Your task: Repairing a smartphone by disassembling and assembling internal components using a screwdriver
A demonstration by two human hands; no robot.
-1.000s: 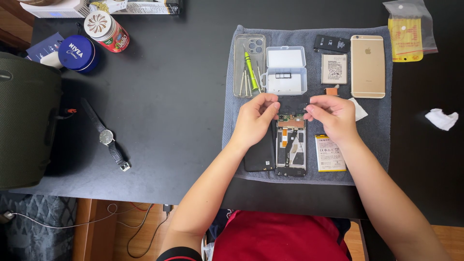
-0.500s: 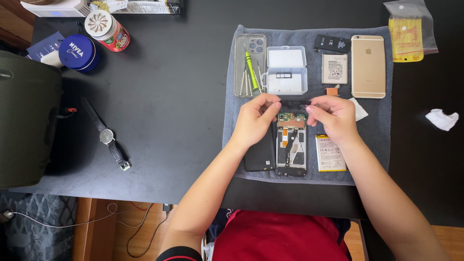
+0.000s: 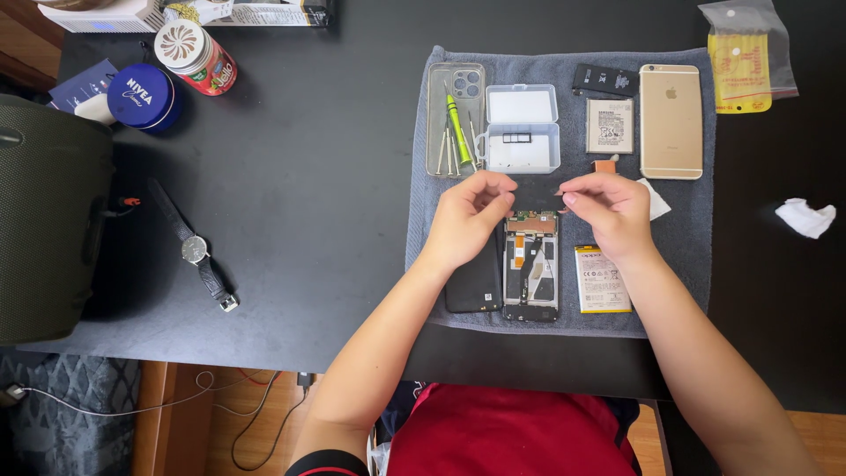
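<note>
My left hand and right hand hover just above the top end of the opened phone, each pinching one end of a thin dark strip stretched between them. The phone lies upright on the grey towel, near its front edge. I count 1 opened phone, 1 gold phone, 1 black back cover touching the opened phone's left side, 3 batteries: black, white, yellow-edged. 1 clear case holds several small tools; 1 small plastic box stands open beside it. The dark desk left of the towel has open room; 1 watch lies well apart.
</note>
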